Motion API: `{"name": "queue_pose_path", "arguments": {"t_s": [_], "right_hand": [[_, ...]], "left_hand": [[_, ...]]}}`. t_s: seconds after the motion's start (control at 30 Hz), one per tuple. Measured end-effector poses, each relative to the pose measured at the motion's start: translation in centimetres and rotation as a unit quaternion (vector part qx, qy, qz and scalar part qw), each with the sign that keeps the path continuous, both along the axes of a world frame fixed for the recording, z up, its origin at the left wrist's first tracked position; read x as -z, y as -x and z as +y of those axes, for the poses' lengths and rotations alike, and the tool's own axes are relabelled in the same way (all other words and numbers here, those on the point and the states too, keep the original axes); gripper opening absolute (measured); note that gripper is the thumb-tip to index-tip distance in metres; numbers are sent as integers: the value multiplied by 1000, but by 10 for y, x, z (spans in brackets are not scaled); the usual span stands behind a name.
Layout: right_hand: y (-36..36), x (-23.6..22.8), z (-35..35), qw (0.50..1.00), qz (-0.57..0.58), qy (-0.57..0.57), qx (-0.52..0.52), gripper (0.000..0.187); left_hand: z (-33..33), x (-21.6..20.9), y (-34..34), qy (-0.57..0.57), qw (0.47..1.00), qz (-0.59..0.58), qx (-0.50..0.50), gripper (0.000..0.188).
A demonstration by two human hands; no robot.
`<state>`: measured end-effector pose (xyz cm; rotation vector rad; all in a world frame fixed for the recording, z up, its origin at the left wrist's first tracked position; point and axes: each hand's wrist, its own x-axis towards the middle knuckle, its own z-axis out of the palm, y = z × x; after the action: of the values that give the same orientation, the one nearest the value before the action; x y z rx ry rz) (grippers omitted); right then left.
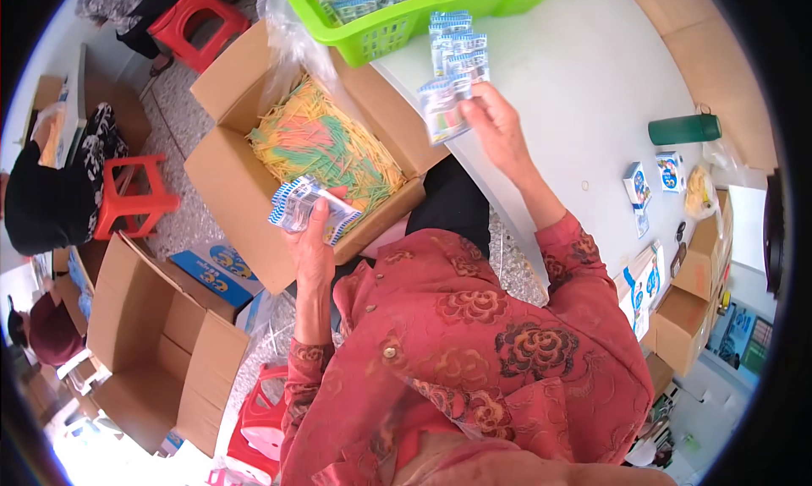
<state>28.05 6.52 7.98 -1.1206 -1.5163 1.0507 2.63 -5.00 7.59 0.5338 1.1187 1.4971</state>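
Observation:
My left hand point(311, 247) is closed around a few small clear-and-white packets point(296, 205) with blue striped ends, just over the near edge of an open cardboard box point(222, 200). Thin yellow, green and pink sticks point(326, 143) fill that box. At the table, my right hand point(499, 131) pinches a similar packet point(443, 114) between thumb and fingers. Beyond it, several matching packets point(457, 42) overlap in a row on the white table point(558, 80). What exactly the packets contain is too small to make out.
A green basket point(381, 39) of packets stands at the table's far edge. To the right are a green bottle point(685, 129), small packages point(637, 186) and cartons point(681, 317). An empty cardboard box point(148, 351) and red stools point(135, 194) stand left, where other people sit.

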Motion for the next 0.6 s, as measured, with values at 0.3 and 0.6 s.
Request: {"name": "queue_pose_path", "arguments": {"t_s": [0.3, 0.6], "right_hand": [[-54, 57, 38, 988, -27, 50, 143, 15], [3, -12, 12, 980, -130, -129, 76, 21]], "left_hand": [[5, -3, -15, 10, 1000, 24, -9, 19], [8, -2, -13, -24, 998, 63, 9, 24]]}}
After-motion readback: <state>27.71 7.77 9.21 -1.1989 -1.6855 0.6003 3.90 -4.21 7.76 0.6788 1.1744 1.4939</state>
